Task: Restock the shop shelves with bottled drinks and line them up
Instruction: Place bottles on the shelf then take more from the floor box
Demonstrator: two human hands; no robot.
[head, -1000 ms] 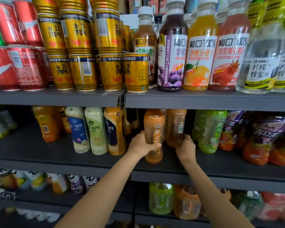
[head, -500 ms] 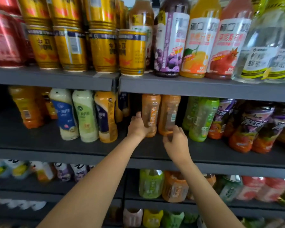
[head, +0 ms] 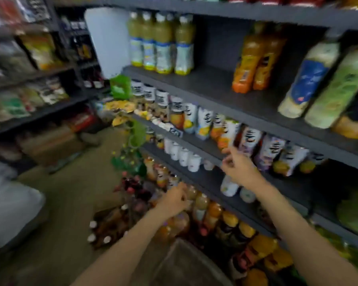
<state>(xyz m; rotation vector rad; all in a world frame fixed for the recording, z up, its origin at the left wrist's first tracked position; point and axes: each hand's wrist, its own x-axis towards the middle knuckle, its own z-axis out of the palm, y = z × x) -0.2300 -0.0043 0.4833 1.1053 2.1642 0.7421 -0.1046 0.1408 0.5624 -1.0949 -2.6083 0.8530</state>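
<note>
Shop aisle, dark grey shelves (head: 219,87) running away to the left, brown floor (head: 70,195) below; whole view smeared by head motion, so fine detail is unreliable.

Right hand (head: 239,168) is raised in front of the edge of the shelf that carries the white-labelled juice bottles (head: 203,122). Fingers loosely curled, index finger lifted toward an orange-labelled bottle (head: 225,135). Nothing held that I can make out; cannot tell whether the fingertip touches the bottle.

Left hand (head: 174,200) is lower, reaching toward the amber and orange bottles (head: 207,211) massed at the bottom of the unit. Fingers bent, backs toward the camera. Blur hides whether it grips a bottle neck or only hovers over one.

More stock on the floor: dark bottles with white caps (head: 103,230) in an open pack just left of that hand.

Upper shelf holds a tight row of yellow-green bottles (head: 161,44), then a bare stretch, then two orange bottles (head: 254,65). That gap looks like the place wanting fill.

Judgement on the step: this reads as fetching the next bottle. To do it well:
- Take each bottle around the body, not the cap.
- Lift straight up, clear of its neighbours, which stand packed close and would topple in a chain.
- Steady the head before reaching.
- Set new stock behind, labels forward, flush with the shelf lip.
</note>
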